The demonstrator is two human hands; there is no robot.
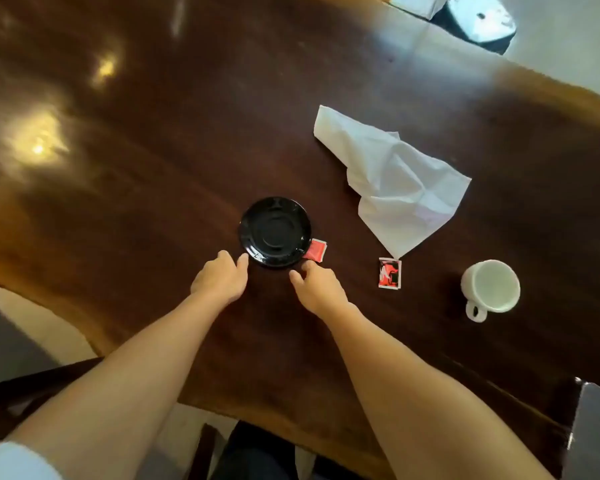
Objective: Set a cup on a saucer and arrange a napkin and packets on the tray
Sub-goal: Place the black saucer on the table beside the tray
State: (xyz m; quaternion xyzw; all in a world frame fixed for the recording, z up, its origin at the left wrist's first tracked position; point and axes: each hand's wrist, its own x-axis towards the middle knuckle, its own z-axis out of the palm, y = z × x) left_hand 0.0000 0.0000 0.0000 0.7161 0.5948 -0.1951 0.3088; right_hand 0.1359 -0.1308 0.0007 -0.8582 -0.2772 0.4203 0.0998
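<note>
A black saucer (275, 232) lies on the dark wooden table (153, 185). My left hand (221, 280) reaches its near-left rim, fingertips touching or almost touching it. My right hand (317, 287) is at the near-right rim, fingers apart, holding nothing. A red packet (316, 251) sits partly under the saucer's right edge. A second red, black and white packet (389, 273) lies further right. A crumpled white napkin (395, 178) is spread behind it. The white cup (490, 287) stands upright at the right, handle toward me. No tray is visible.
A dark device (478, 20) and white paper (416, 3) lie beyond the table's far right edge. A dark box corner (593, 434) is at the near right. Chair parts and floor show below the table's near edge.
</note>
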